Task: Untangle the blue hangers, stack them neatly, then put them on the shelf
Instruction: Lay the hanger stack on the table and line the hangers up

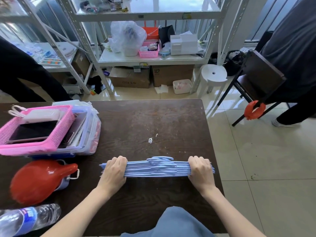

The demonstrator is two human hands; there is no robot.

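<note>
Several light-blue hangers [157,169] lie gathered in one flat bundle near the front of the dark wooden table [153,120], hooks bunched at the middle and pointing away from me. My left hand [114,170] grips the bundle's left end, fingers curled over it. At the right end my right hand [200,169] holds the same bundle in the same way. The white metal shelf [150,59] stands beyond the table's far edge, with a crowded lower board.
A pink basket [34,144] with tablets sits in a clear bin at the table's left. A red bottle-shaped object [37,180] and a water bottle [27,218] lie at the front left. People stand at both sides; a chair [259,79] and white stool [213,74] stand right.
</note>
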